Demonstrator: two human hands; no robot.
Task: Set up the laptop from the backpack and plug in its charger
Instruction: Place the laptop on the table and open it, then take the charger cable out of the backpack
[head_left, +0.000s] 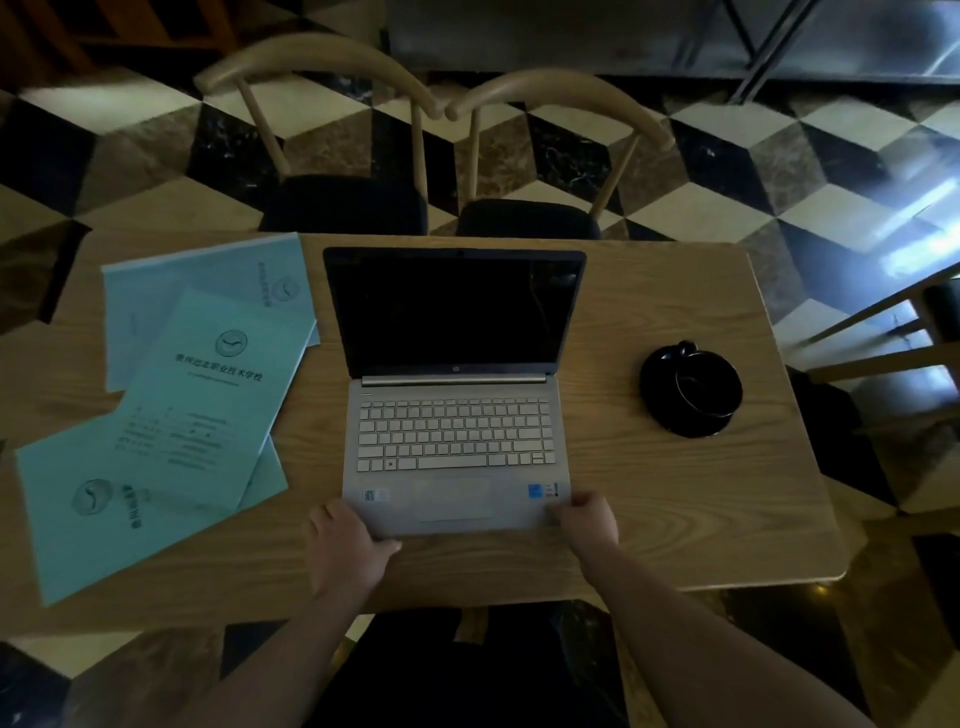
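A silver laptop (454, 436) stands open in the middle of the wooden table (675, 519), its screen dark. My left hand (345, 545) grips the front left corner of the laptop's base. My right hand (587, 519) grips the front right corner, fingers curled over the edge. No backpack or charger is in view.
Three teal booklets (208, 384) lie overlapping on the left of the table. A black cup on a black saucer (693, 389) sits to the right. Two wooden chairs (441, 171) stand at the far side, and another chair (893, 343) at the right.
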